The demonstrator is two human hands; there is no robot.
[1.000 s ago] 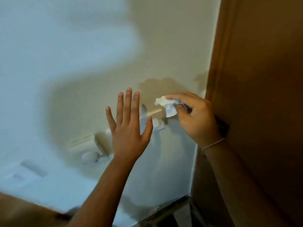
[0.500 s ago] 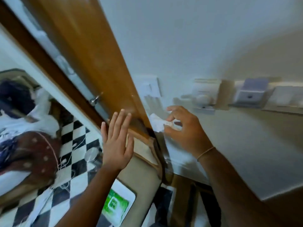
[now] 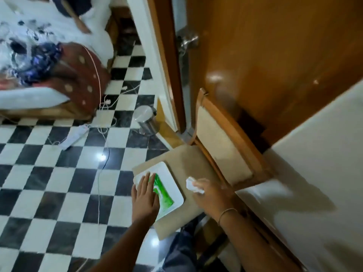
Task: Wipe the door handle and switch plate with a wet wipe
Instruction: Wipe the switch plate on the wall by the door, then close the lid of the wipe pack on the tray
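Observation:
My right hand (image 3: 211, 195) is closed on a crumpled white wet wipe (image 3: 193, 185), low over the seat of a wooden chair (image 3: 222, 138). My left hand (image 3: 145, 197) hovers flat with fingers apart over the near end of a white-and-green wipes pack (image 3: 167, 191) lying on that seat. The brown wooden door (image 3: 265, 55) stands behind the chair, and its metal door handle (image 3: 189, 42) shows at the door's edge, far above both hands. No switch plate is in view.
A black-and-white checkered floor (image 3: 59, 173) spreads to the left with loose cables and a power strip (image 3: 75, 136). A small steel bin (image 3: 146, 119) stands by the door frame. A bed with bedding (image 3: 49, 55) fills the upper left. A cream wall (image 3: 314, 173) runs along the right.
The view has swung from the wall and its switch plates down to the chair and floor. Both hands dropped toward the wipes pack, the right one still holding the wipe.

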